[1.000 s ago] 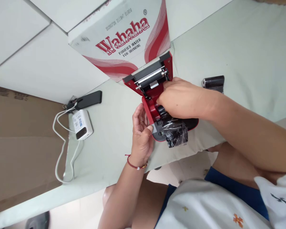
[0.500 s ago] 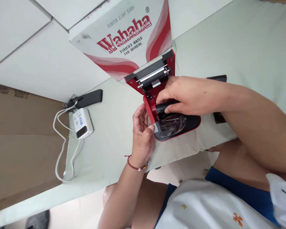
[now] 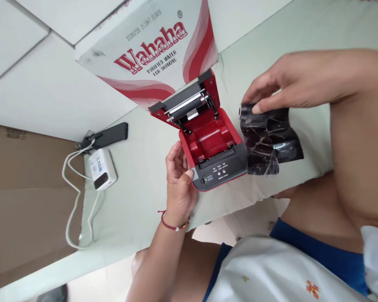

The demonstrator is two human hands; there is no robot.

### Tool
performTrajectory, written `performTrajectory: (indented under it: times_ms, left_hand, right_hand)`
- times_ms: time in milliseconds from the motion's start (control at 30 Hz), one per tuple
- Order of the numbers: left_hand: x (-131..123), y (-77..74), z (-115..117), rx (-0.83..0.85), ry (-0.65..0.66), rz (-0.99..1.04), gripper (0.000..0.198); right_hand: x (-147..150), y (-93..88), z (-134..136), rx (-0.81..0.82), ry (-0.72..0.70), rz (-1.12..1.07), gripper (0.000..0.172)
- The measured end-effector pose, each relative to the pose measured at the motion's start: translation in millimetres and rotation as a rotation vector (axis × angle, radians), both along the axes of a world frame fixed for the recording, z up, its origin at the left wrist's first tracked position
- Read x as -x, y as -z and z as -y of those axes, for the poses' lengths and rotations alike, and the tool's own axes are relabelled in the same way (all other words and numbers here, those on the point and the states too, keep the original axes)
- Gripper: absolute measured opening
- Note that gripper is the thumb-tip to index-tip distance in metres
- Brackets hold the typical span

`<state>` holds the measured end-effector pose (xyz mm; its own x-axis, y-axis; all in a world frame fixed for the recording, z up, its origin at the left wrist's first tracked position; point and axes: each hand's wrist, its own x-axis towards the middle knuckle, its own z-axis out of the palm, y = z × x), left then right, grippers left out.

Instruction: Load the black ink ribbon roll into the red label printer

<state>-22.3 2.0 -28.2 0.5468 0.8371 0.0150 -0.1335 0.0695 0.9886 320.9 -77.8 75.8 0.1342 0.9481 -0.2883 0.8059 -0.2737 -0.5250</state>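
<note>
A small red-and-black label printer (image 3: 227, 162) rests on the cloth with its lid (image 3: 189, 100) raised; its red roll bay is bare. My left hand (image 3: 180, 182) grips its near left corner, thumb on top and fingers along the side. Right of the printer, my right hand (image 3: 286, 86) pinches a black roll (image 3: 250, 118) between thumb and fingers. From the roll a creased, shiny dark strip hangs toward me. A glossy black piece (image 3: 288, 147) shows beside the strip; whether it belongs to the roll, I cannot tell.
Behind the printer stands a Wahaha water carton (image 3: 154, 54). To the left are a white power bank (image 3: 102, 167) with a looped white cable (image 3: 69, 201) and a black phone-like slab (image 3: 111, 136). A brown cardboard box (image 3: 31, 201) borders the left side.
My right hand has lifted the black roll out of the printer's bay and moved it right, strip trailing. The control panel is now uncovered. My left hand still holds the printer.
</note>
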Motion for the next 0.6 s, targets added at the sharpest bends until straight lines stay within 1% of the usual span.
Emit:
performTrajectory:
  times_ms: [67,133,167,233,300,333,367,433,533,600]
  left_hand:
    - [0.2,-1.2,0.4,-0.006,-0.007,-0.012,0.066]
    - [0.3,-2.4,1.0,-0.016,-0.012,-0.021,0.066]
    - [0.2,-2.8,1.3,-0.021,-0.011,-0.023,0.066]
    - [0.2,-3.3,1.8,-0.028,-0.006,-0.028,0.065]
    - [0.2,-3.5,2.1,-0.027,-0.002,-0.024,0.064]
    - [0.1,-3.6,2.2,-0.025,-0.002,-0.018,0.064]
    - [-0.1,-3.8,2.3,-0.021,-0.002,-0.013,0.064]
    - [-0.5,-4.2,2.6,-0.015,0.0,-0.009,0.063]
    - [-1.6,-4.9,3.2,-0.009,-0.01,-0.008,0.062]
    - [-2.3,-4.9,3.4,-0.004,-0.026,-0.002,0.063]
  right_hand:
    - [12.3,9.9,-7.7,0.074,-0.016,0.031,0.043]
    - [17.1,17.8,-11.1,0.076,-0.045,0.054,0.042]
    - [15.8,20.5,-10.9,0.069,-0.03,0.088,0.042]
    - [8.3,22.3,-8.2,0.076,0.059,0.213,0.046]
    - [0.9,20.8,-4.4,0.142,0.141,0.347,0.056]
    - [-1.2,20.0,-2.8,0.192,0.16,0.388,0.06]
    - [-1.9,19.8,-1.8,0.238,0.162,0.403,0.062]
    - [-1.4,22.0,-1.4,0.287,0.149,0.395,0.06]
    - [-3.5,27.8,-1.4,0.232,0.101,0.356,0.048]
    - [-7.9,25.5,2.0,0.213,0.028,0.29,0.047]
